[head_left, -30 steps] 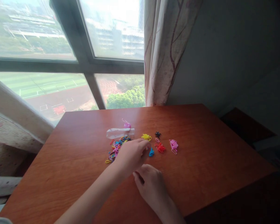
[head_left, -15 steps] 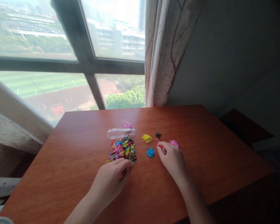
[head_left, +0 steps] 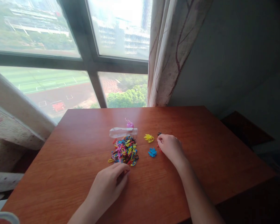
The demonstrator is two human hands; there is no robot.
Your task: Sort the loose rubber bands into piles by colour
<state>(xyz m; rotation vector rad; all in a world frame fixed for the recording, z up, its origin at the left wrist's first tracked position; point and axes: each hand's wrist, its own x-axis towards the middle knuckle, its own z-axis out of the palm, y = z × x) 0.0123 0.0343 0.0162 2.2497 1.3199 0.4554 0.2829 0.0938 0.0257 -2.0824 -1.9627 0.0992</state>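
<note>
A mixed heap of small, colourful rubber bands (head_left: 124,150) lies on the table. At its near edge rests my left hand (head_left: 112,180), fingers curled and thumb close to the index finger; anything between them is too small to make out. My right hand (head_left: 171,147) is farther right, its thumb and fingertips pinched together above the red bands (head_left: 159,149), which it partly covers. Just beyond those fingertips, a few black bands (head_left: 159,134) peek out. Left of the hand sit a yellow cluster (head_left: 149,138) and a blue cluster (head_left: 152,152). The pink cluster is hidden.
Behind the heap a clear plastic bottle (head_left: 121,133) lies on its side, with a purple-pink cap-like piece (head_left: 130,124) beside it. The brown wooden table (head_left: 84,133) reaches the window. A white curved rim (head_left: 7,214) shows at the lower left corner.
My right hand has shifted slightly forward over the red and pink bands, now covering the pink ones. My left hand has drawn back a little from the heap. The view has tilted slightly.
</note>
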